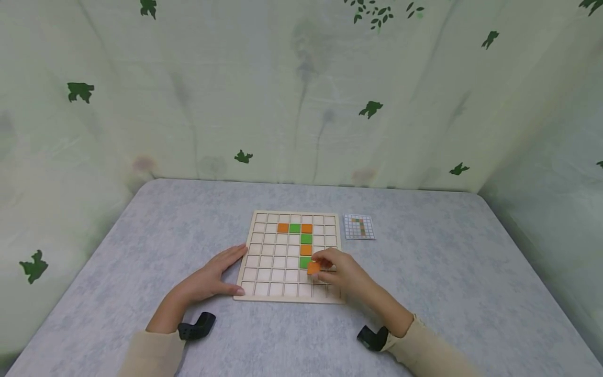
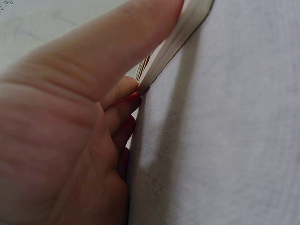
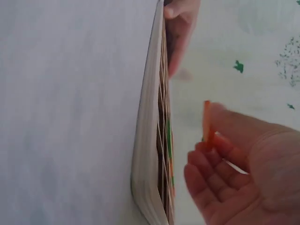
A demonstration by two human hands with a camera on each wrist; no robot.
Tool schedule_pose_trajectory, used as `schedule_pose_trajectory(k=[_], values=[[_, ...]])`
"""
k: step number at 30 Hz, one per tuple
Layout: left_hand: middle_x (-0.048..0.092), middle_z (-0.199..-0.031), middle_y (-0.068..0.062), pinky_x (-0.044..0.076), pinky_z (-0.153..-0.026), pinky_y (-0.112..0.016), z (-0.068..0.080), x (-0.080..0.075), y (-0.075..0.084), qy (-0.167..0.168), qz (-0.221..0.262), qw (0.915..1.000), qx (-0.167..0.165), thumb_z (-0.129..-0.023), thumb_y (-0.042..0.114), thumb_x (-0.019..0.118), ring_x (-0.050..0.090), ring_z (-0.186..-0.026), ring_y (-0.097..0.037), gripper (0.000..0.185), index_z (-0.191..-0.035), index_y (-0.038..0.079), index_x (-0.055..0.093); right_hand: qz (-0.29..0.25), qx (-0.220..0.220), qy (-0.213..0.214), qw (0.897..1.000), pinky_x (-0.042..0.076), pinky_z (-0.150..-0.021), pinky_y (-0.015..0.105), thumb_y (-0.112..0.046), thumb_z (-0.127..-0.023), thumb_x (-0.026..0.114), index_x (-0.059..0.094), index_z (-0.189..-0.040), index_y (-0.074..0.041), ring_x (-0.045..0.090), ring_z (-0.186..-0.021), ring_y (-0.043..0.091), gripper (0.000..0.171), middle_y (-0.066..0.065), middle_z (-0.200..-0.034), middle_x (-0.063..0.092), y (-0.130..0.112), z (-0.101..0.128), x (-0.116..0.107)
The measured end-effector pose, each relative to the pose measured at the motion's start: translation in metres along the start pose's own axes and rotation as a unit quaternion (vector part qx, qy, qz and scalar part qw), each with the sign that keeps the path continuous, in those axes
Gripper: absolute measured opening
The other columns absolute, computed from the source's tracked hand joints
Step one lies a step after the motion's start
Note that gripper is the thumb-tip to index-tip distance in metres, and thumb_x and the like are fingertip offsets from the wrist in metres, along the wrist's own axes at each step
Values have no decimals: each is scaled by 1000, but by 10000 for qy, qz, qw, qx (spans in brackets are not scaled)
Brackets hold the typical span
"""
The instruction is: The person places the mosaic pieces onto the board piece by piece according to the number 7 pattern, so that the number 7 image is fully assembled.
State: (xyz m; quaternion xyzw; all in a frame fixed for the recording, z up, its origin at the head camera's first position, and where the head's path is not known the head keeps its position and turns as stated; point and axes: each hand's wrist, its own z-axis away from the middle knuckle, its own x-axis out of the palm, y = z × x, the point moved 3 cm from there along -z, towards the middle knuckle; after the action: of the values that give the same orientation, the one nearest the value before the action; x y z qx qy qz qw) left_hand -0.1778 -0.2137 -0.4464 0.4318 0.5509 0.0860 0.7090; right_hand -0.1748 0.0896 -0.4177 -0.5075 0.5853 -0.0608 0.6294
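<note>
Six tiles showed from the head: five sat in the grid board while the right hand pinched an orange tile above it, best lowered flat; the left wrist showed the left hand spread against the board's edge on the counter; the right wrist showed the tile on edge.

A flat orange square tile was pinched between the thumb and fingertips of the right hand, tilted just above the lower right part of a pale wooden grid board. The board lay flat on the grey counter, most cells bare. Set in it were orange and green tiles: three in a row near the top, then three more running down the right column.
</note>
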Motion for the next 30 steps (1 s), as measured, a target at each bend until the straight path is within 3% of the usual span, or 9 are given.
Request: schedule_pose_trajectory(k=[8,18,25,30], values=[[20,-145,-18,11,-99,-58,2,-1,1,-13,-12,10000,-12,-68,41,75,11,-131,-39,99,-141,0,23,82,150,-94,9998,42,-70,23,-21,-78,71,63,-98,-12,49,-81,10,24,-7,-94,54,7,-5,25],[20,-145,-18,11,-99,-57,3,-1,1,0,-20,10000,-4,-67,41,75,11,-131,-39,99,-141,0,24,285,443,-13,9986,41,-70,23,-18,-77,72,66,-96,-12,48,-82,9,21,-5,-93,54,3,-5,30],[20,-145,-18,12,-99,-57,1,0,0,-1,-21,10000,60,-68,41,75,12,-131,-39,98,-141,1,24,270,631,-220,9974,42,-74,25,-20,-80,69,63,-107,-9,48,-86,10,29,-2,-100,54,-4,-1,22],[19,-145,-18,12,-99,-57,1,-1,1,-91,-54,9999,7,-68,42,74,11,-131,-38,99,-142,1,23,259,750,121,9968,43,-84,33,-24,-88,59,57,-120,-9,50,-103,16,35,0,-115,53,-7,7,-2]])
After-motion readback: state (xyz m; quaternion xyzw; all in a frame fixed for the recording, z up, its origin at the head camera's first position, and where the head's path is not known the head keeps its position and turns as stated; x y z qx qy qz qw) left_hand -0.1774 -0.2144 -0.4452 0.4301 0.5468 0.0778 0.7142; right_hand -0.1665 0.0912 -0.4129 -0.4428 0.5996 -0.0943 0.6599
